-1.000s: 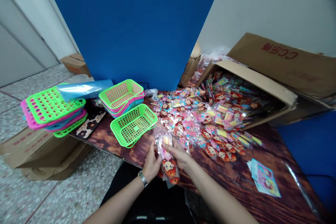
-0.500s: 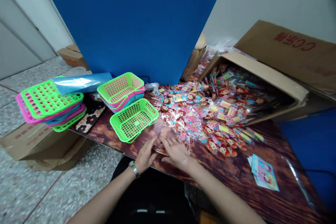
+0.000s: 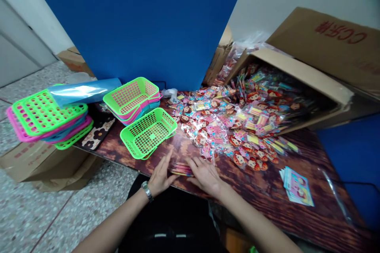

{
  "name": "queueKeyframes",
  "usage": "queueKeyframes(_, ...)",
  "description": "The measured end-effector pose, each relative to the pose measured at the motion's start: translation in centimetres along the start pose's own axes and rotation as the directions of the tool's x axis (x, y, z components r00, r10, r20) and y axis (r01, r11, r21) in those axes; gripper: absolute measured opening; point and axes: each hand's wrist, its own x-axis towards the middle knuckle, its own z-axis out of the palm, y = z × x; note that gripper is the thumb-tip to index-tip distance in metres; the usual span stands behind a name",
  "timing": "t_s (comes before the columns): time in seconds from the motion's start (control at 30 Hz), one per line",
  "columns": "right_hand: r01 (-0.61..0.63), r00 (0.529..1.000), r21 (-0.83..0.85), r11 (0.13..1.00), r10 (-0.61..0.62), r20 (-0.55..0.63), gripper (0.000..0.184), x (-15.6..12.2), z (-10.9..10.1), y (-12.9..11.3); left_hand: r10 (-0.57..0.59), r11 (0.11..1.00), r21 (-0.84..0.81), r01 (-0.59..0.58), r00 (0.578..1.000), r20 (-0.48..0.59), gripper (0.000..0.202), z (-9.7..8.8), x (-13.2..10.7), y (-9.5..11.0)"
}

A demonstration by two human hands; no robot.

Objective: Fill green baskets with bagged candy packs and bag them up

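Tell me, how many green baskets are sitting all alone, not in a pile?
1. The lone green basket sits on the table beside the basket stack, just beyond the left hand. Others are stacked.

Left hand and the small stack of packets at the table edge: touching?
Touching. Head view: left hand presses its fingers against the stack of packets; no gap shows.

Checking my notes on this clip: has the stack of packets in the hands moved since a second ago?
Yes. The stack of packets went from raised upright to lying flat on the table, near the green basket.

Hands [image 3: 184, 174] around packets [image 3: 181, 168] (flat)
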Motion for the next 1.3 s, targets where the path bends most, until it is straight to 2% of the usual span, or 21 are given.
queueKeyframes(0.17, -0.029, 1.0, 0.02, 0.999, 0.029, -0.01, 0.061, -0.4, 0.3, 0.4, 0.008, 1.0, -0.019, -0.007, 1.0, 0.025, 0.083, 0.0, 0.0, 0.1)
queueKeyframes(0.3, -0.041, 0.998, 0.061, 0.997, 0.038, 0.041, 0.059, -0.3, 0.2, 0.1, 0.028, 1.0, -0.016, -0.027, 0.999, 0.043, 0.082, -0.1, 0.2, 0.5)
queueKeyframes(0.43, -0.028, 0.997, 0.175, 0.984, 0.014, 0.082, 0.061, -0.1, 0.1, 0.0, 0.004, 1.0, -0.026, -0.003, 0.999, 0.044, 0.086, -0.1, 0.2, 0.4)
queueKeyframes(0.57, -0.003, 0.998, 0.37, 0.929, -0.018, 0.052, 0.065, -0.4, -0.1, 0.7, -0.02, 0.997, -0.069, 0.023, 0.999, 0.031, 0.088, 0.0, 0.1, 0.1)
queueKeyframes(0.7, 0.052, 0.999, 0.544, 0.837, -0.039, -0.037, 0.039, -0.5, -0.7, 1.7, 0.021, 1.0, -0.013, -0.022, 1.0, -0.01, 0.079, -0.1, 0.1, 0.2)
queueKeyframes(0.77, 0.042, 0.999, 0.577, 0.816, -0.029, -0.033, 0.031, -0.3, -1.0, 2.0, 0.05, 0.999, 0.022, -0.049, 0.999, -0.02, 0.075, -0.2, 0.1, 0.4)
queueKeyframes(0.87, 0.023, 0.999, 0.582, 0.813, -0.036, 0.011, 0.027, 0.3, -1.3, 2.2, 0.071, 0.997, 0.037, -0.07, 0.997, -0.023, 0.074, -0.3, 0.2, 0.5)
queueKeyframes(1.0, 0.056, 0.995, 0.557, 0.829, -0.095, 0.04, 0.023, 1.1, -1.3, 2.3, 0.087, 0.995, 0.042, -0.087, 0.996, 0.005, 0.071, -0.3, 0.0, 0.4)
queueKeyframes(1.17, 0.016, 0.999, 0.453, 0.891, -0.03, 0.025, 0.027, 1.3, -0.8, 2.3, 0.117, 0.992, 0.05, -0.119, 0.992, 0.044, 0.068, -0.3, -0.1, 0.4)
queueKeyframes(1.3, 0.058, 0.998, 0.438, 0.897, -0.058, -0.015, 0.029, 1.1, 0.0, 2.6, 0.102, 0.993, 0.055, -0.105, 0.993, 0.056, 0.064, -0.3, -0.1, 0.4)
